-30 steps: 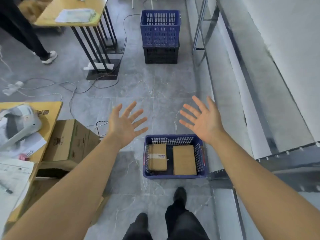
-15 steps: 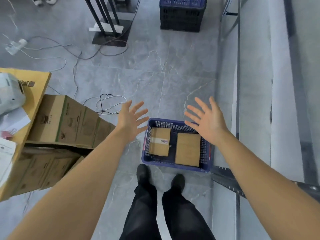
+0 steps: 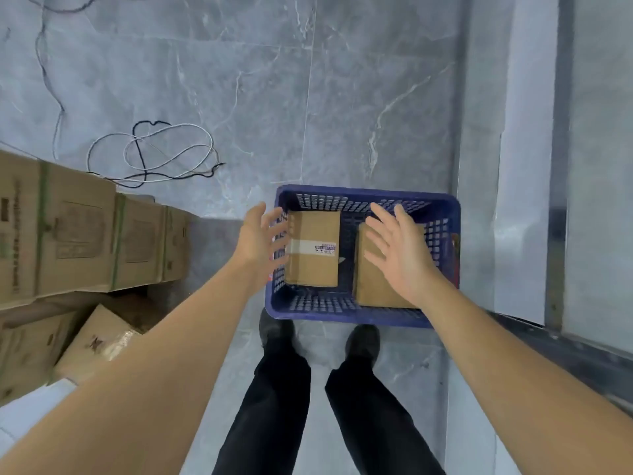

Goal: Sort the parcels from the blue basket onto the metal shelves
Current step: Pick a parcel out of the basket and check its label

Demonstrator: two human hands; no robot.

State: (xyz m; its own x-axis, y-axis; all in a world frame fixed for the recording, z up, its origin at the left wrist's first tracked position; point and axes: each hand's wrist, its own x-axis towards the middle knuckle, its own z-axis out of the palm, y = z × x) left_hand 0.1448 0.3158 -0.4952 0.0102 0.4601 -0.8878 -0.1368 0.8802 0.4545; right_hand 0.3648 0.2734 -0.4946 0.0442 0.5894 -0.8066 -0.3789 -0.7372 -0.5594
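Two parcels in blue basket (image 3: 363, 318) on floor: plain parcel (image 3: 373, 286) R side, labelled parcel (image 3: 313, 269) L side. R hand (image 3: 399, 250) spread above plain one; L hand (image 3: 262, 240) spread over basket's L rim. Neither gripping.

1. The right hand (image 3: 399, 250), fingers spread and holding nothing, covers much of the plain parcel (image 3: 375, 286); whether it touches the cardboard cannot be told
2. The left hand (image 3: 262, 240) hides part of the blue basket (image 3: 346, 315) left wall and the edge of the labelled parcel (image 3: 313, 250)
3. The print on that parcel's label (image 3: 324, 249) is too small to read
4. The cardboard boxes (image 3: 78, 234) are cut off by the left edge, their print blurred
5. The metal shelf (image 3: 561, 166) runs out of view at the right
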